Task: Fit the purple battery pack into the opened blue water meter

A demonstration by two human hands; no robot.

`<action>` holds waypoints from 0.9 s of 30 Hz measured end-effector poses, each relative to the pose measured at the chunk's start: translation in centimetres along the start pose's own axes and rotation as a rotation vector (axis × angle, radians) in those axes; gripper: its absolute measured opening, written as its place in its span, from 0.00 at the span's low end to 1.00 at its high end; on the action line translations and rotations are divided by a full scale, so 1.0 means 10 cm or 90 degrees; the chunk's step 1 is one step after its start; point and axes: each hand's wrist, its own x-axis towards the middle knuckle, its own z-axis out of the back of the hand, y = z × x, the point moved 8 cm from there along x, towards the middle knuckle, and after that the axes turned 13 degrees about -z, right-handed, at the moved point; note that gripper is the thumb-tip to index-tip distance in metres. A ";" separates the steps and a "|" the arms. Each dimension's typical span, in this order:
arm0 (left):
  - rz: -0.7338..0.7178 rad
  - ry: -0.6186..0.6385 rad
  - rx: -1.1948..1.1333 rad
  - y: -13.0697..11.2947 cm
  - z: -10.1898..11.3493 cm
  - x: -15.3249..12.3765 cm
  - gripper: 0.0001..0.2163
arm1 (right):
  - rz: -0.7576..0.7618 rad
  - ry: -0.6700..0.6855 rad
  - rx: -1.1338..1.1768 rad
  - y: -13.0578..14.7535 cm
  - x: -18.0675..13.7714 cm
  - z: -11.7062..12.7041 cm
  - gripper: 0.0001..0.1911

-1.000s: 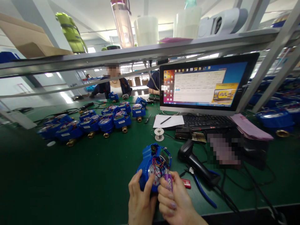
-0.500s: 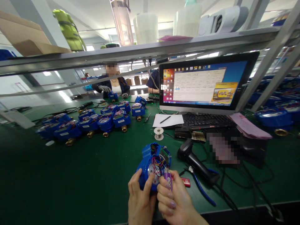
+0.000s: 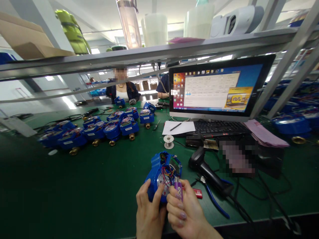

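Note:
An open blue water meter [image 3: 161,172] with coloured wires and a small circuit board lies on the green table near the front edge. My left hand [image 3: 149,212] grips its near side, fingers curled over the blue body. My right hand [image 3: 185,212] pinches a small purple cylindrical battery [image 3: 178,190] that sits against the meter's wires. A small red object [image 3: 198,193] lies just right of my right hand.
A black barcode scanner [image 3: 208,172] and blue-handled pliers [image 3: 215,202] lie to the right. Behind stand a monitor [image 3: 219,88], keyboard [image 3: 219,127], paper with pen [image 3: 178,127], and solder spool [image 3: 169,141]. Several blue meters [image 3: 99,129] crowd the left. A person [image 3: 122,89] sits across.
My hands and the meter have barely moved. The person across the table lowered a gloved hand back toward the meter in front of them.

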 end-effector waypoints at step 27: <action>0.010 0.009 -0.004 0.00 -0.02 -0.01 0.21 | 0.020 -0.012 0.025 0.01 -0.01 -0.04 0.33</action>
